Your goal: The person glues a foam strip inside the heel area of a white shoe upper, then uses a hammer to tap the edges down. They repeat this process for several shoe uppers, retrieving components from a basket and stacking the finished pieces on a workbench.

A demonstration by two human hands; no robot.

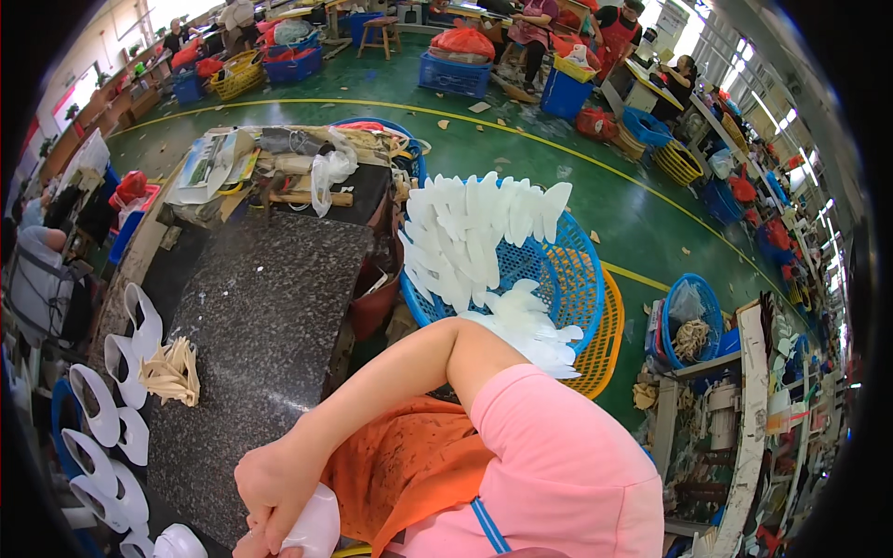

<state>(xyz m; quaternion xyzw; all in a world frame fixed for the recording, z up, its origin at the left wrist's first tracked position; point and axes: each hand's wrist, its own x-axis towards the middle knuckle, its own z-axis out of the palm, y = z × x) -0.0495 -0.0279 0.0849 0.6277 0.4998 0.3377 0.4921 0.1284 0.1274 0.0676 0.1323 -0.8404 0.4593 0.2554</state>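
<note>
My right hand [279, 479] reaches across from the pink sleeve to the lower edge of the view. Its fingers are closed and pinch at a smooth white curved piece [318, 523], partly cut off by the frame. A bit of my left hand [246, 546] shows just below it; its fingers are mostly out of view. Several white U-shaped pieces [95, 405] hang in overlapping rows along the left edge of the dark speckled stone slab [251, 307]. Beside them on the slab stands a bundle of beige folded strips [171, 371]. Another white piece [179, 541] lies at the bottom left.
A blue basket [577, 279] with many white flat elongated pieces [465, 223] stands right of the slab, over a yellow basket [609, 339]. Papers and cloth lie at the slab's far end. An orange apron [400, 460] covers my lap. Other people work farther off.
</note>
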